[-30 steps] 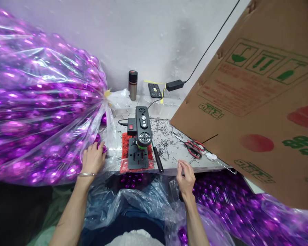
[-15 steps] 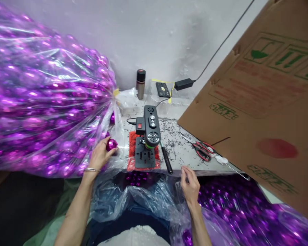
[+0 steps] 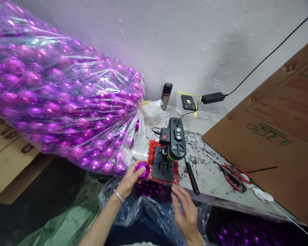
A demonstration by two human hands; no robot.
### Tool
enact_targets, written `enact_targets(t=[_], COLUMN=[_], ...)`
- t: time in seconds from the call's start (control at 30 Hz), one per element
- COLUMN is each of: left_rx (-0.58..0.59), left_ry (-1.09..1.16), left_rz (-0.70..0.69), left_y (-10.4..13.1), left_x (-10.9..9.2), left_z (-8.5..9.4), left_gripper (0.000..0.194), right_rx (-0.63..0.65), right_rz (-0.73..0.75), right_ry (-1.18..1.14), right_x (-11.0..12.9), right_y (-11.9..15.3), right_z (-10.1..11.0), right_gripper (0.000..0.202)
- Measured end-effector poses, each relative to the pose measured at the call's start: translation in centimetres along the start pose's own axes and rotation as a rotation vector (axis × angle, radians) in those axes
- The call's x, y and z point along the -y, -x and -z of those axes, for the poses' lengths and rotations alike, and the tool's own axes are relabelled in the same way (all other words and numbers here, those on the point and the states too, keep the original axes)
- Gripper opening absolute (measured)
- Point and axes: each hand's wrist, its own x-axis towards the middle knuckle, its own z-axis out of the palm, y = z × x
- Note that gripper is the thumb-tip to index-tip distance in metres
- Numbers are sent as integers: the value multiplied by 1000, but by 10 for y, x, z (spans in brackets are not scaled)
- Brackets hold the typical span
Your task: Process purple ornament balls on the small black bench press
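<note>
A shiny purple ball is held between the thumb and fingers of my left hand, at the front left of a black press-like device. The device's slotted base plate lies on a red mat. My right hand is in front of the table edge, below the device's black lever handle. Its fingers are apart and nothing shows in them.
A big clear bag of purple balls fills the left. Red-handled scissors lie right of the device, beside a large cardboard box. Behind stand a dark bottle and a power adapter. Black bits litter the table.
My left hand has brought the purple ball away from the bag towards the base plate. My right hand has come nearer the device. The camera view has shifted left.
</note>
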Motion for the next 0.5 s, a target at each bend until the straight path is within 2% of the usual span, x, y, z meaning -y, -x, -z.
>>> enact_targets(t=[0.13, 0.23, 0.3, 0.37, 0.43, 0.5], left_rx=[164, 83, 19, 10, 61, 168], left_ry=[-14, 54, 65, 98, 109, 34], left_rz=[53, 49, 51, 64, 49, 7], left_y=[23, 35, 39, 39, 37, 34], left_x=[27, 40, 47, 53, 59, 62], left_z=[-18, -23, -22, -18, -13, -9], left_gripper=[83, 85, 87, 90, 93, 99], right_rx=[103, 210, 219, 173, 93, 23], right_rz=[101, 71, -3, -107, -241, -399], right_ry=[1, -79, -166, -230, -268, -330], right_x=[44, 55, 54, 48, 40, 31], right_y=[-5, -9, -6, 0, 9, 18], right_z=[-20, -32, -39, -46, -53, -59], right_gripper=[45, 53, 56, 56, 51, 46])
